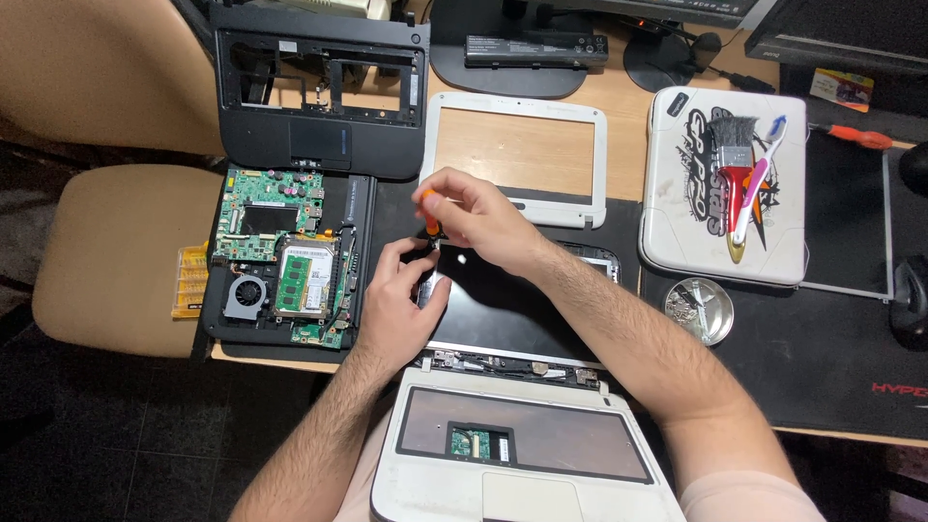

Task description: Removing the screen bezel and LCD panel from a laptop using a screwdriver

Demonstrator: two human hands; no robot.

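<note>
The right hand (478, 217) was closed around a small orange-handled screwdriver (428, 215), held upright with its tip down at the upper left corner of the dark screen panel (503, 309) of the white laptop (527, 454) in the lower middle of the frame. The left hand (396, 304) rested beside it, fingers (418, 253) curled against the panel's left edge — whether they pinched a screw could not be told. To do this well, the driver probably needed to stay square to the screw, with light downward pressure, while the left hand kept the panel from shifting. Any freed screw would sit safely in the round metal dish (700, 309) to the right — not loose on the worktop (619, 145) near the opened black laptop (285, 256).
</note>
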